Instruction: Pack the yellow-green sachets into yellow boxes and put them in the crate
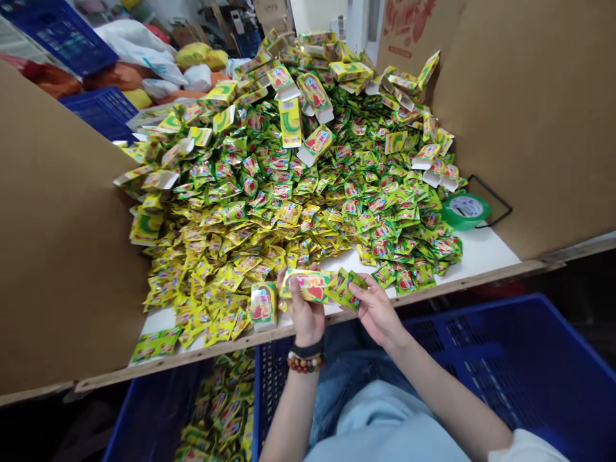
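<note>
My left hand [304, 314] is closed round a small yellow and green printed candy box [308, 285], held lengthwise above the table's front edge. At the box's right end, my right hand [378, 311] pinches several green candy sachets [345, 289], which touch the box end. Whether any sachet is inside the box cannot be seen. Just left of my left hand, another candy box [263, 305] stands on the table edge. Behind my hands spreads a heap of yellow sachets [212, 276], with green sachets [385, 224] to the right and further back.
Open candy boxes [315, 144] lie over the heap's back. Cardboard walls [529, 122] flank the table. A green tape roll [464, 210] sits at right. Below are a blue crate [510, 359] and another crate [144, 404] holding sachets. Two green sachets [156, 344] lie at the left front corner.
</note>
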The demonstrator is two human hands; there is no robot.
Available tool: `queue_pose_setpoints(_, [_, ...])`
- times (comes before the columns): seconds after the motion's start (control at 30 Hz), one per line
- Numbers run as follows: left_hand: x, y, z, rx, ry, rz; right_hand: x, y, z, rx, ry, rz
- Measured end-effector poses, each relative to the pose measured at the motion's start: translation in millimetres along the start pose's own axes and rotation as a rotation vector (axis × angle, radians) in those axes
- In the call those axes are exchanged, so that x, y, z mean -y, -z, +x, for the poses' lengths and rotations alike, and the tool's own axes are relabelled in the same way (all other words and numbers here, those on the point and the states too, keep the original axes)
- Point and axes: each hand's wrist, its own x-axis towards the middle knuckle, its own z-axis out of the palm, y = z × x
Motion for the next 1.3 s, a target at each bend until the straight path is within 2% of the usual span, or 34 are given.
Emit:
queue_pose_setpoints(0.1, [23.7,-3.7,-18.8,0.055,0.032,0.114,10.1,10.4,9.4,-0.083,0.063,-0.045])
queue_pose_setpoints(0.2, [26.2,10.1,-22.0,0.154,-0.141,0.326,31.4,32.7,17.1,-0.117,0.162,-0.198])
queue_pose_setpoints(0.23, [22.6,15.6,-20.1,0.224,-0.229,0.443,39.6,39.2,18.0,-0.078,0.162,-0.272])
queue_pose_setpoints(0.3, [12.9,23.2,-14.1,0.439,-0.377,0.705,54.7,47.0,17.4,0.07,0.142,-0.436])
queue_pose_setpoints(0.37, [6.0,24.5,-8.7,0.669,-0.428,0.904,66.1,47.6,14.9,0.232,0.149,-0.599])
queue_pose_setpoints(0.4, [5.2,23.2,-7.2,0.736,-0.427,0.957,70.3,46.2,13.5,0.278,0.173,-0.681])
queue_pose_setpoints(0.43, [6.3,21.4,-6.5,0.753,-0.423,0.983,73.7,44.3,12.2,0.288,0.207,-0.763])
queue_pose_setpoints(0.57, [23.5,15.1,-11.8,0.587,-0.439,0.985,83.7,40.1,7.5,0.196,0.366,-1.068])
queue_pose_setpoints(0.67, [38.4,12.0,-21.4,0.517,-0.444,0.989,86.6,38.7,1.9,0.262,0.461,-1.265])
queue_pose_setpoints(0.73, [47.0,8.5,-29.4,0.471,-0.444,0.977,83.9,35.5,-2.7,0.273,0.513,-1.391])
queue_pose_setpoints(0.87, [61.4,0.3,-43.0,0.395,-0.443,0.884,66.9,25.1,-9.1,0.188,0.582,-1.592])
queue_pose_setpoints(0.97, [67.5,-1.8,-46.2,0.353,-0.438,0.803,49.7,19.3,-11.1,0.16,0.651,-1.584])
queue_pose_setpoints(1.13, [67.8,1.1,-44.8,0.295,-0.499,0.746,28.5,18.9,-14.8,-0.013,0.911,-1.521])
queue_pose_setpoints(1.2, [66.9,1.8,-45.3,0.269,-0.525,0.732,26.2,19.6,-16.2,0.013,0.955,-1.531])
queue_pose_setpoints(1.3, [66.5,1.5,-46.5,0.239,-0.565,0.726,30.3,19.7,-17.1,0.155,0.874,-1.54])
